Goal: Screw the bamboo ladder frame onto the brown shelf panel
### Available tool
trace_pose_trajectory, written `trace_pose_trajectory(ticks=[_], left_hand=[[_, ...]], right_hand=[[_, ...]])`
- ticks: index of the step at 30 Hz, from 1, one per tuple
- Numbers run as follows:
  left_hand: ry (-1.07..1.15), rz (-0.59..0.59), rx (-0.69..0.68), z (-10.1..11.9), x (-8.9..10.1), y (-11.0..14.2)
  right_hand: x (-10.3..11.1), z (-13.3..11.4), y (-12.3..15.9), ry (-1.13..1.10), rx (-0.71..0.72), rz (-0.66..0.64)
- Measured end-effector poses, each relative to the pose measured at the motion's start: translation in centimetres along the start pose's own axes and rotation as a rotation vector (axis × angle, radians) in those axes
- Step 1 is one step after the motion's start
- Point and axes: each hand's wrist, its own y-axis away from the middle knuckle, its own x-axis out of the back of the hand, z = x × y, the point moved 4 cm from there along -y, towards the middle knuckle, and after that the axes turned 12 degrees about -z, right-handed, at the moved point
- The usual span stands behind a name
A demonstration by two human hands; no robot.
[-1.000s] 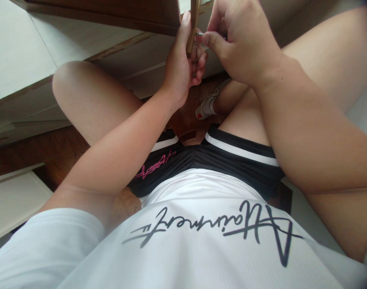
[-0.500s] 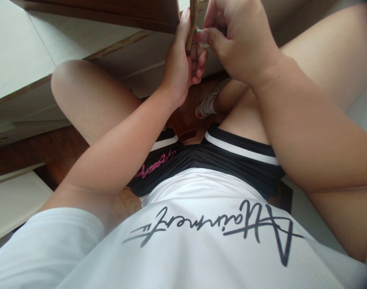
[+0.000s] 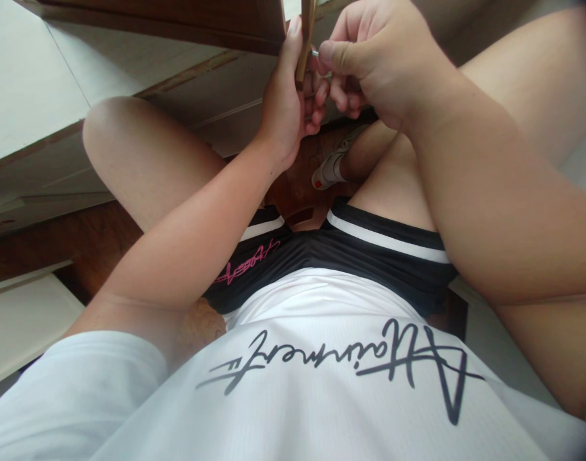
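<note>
My left hand (image 3: 287,96) is closed around a narrow wooden strip (image 3: 305,54), thumb on one side and fingers curled on the other. The strip stands nearly upright beside the end of a dark brown wooden panel (image 3: 187,22). Close to the strip's right face, my right hand (image 3: 386,64) pinches a thin, silvery metal rod (image 3: 315,54) between thumb and forefinger. Most of the rod is hidden by my fingers, so its kind is unclear. The rod's visible tip points at the strip; whether it enters the wood I cannot tell.
A pale tabletop (image 3: 28,77) with a worn edge lies at the upper left, above my bent knee. Below is a brown wooden floor (image 3: 293,186), with a shoe (image 3: 328,173) on it. A pale board or drawer (image 3: 28,320) sits at the lower left.
My right hand has turned at the wrist, and its lower fingers now show below the thumb. The metal rod is tilted slightly differently. My left hand and the strip have barely moved.
</note>
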Motion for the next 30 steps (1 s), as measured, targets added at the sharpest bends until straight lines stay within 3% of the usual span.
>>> trace_pose_trajectory(ticks=[12,24,30], left_hand=[[0.119,0.046,-0.001,0.1,0.1,0.1],[0.122,0.084,0.016,0.1,0.1,0.1],[0.062,0.098,0.022,0.3,-0.1,0.2]], right_hand=[[0.7,-0.6,0.5,0.003,-0.105,0.081],[1.2,-1.0,0.6,0.275,-0.062,0.04],[1.1,-1.0,0.6,0.211,-0.048,0.017]])
